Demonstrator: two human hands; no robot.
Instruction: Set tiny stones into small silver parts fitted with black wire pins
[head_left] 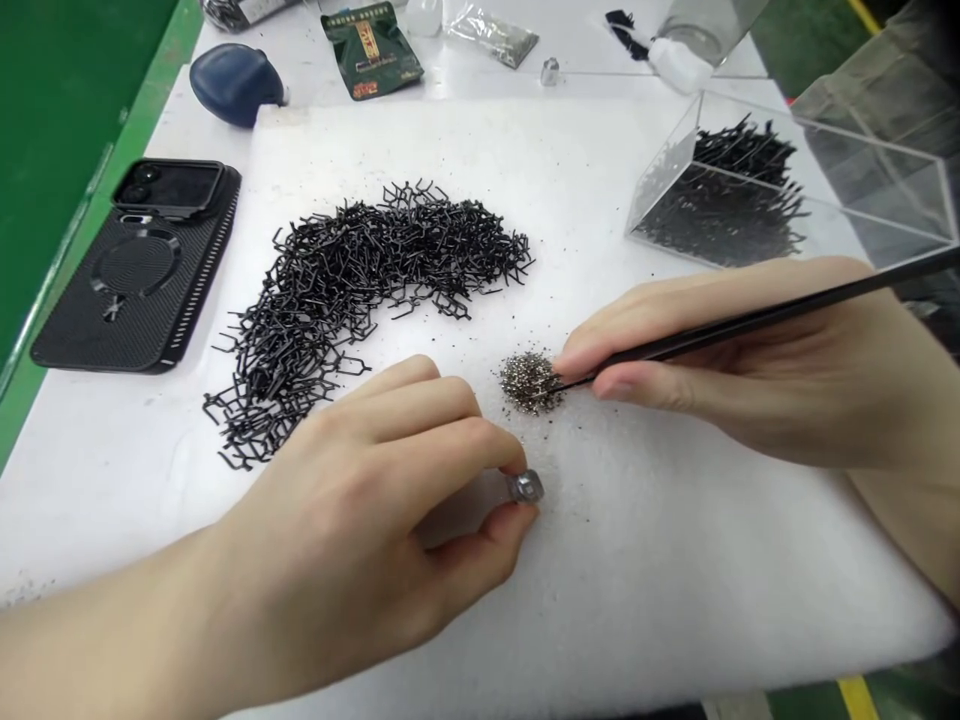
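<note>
My left hand [390, 510] pinches a small silvery metal piece [528, 486] between thumb and forefinger, just above the white foam sheet [675, 590]. In my right hand [757, 370] is a pair of slim black tweezers [750, 320], held like a pen. The tip reaches into a small heap of tiny metallic grains [531, 383]; whether it grips a grain is too small to tell. Behind my left hand, a curved pile of thin black forked pieces [360, 260] lies on the foam.
A black phone [139, 270] lies at the left, with a blue rubber blower [236, 85] behind it. Along the back are a green packet [373, 50], a clear bag [491, 35] and another metal piece [550, 71]. A clear box [877, 190] holding black pieces stands at the right.
</note>
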